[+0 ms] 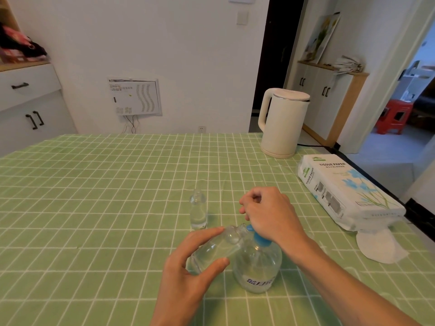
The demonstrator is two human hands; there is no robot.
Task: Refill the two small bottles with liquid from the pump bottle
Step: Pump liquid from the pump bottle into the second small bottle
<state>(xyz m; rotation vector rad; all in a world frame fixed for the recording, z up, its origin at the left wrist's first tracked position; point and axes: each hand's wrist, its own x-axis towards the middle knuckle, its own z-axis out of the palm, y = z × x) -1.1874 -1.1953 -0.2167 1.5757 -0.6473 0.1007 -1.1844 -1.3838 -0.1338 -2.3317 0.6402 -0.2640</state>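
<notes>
Two small bottles: clear plastic, narrow necks, one held and one standing.
held bottle point(216, 250): tipped on its side above the desk point(94, 196), front centre; neck points up and right, mouth right at the blue pump head point(260, 240); contents hard to tell.
standing bottle point(198, 211): upright on the desk just behind the held bottle, apart from both hands.
pump bottle point(257, 269): round clear body, blue top, dark print low on the front; upright on the desk, just right of the held bottle and touching it.
left hand point(188, 274) grip: thumb and fingers wrapped round the held bottle's body.
right hand point(270, 215) grip: heel of the hand on the pump head, fingers curled in; cannot tell if they hold anything.
desk cover: green cloth, white grid.
far right: white kettle point(282, 123) at the back edge; tissue pack point(346, 191) nearer, loose tissue point(381, 248) in front of it.
</notes>
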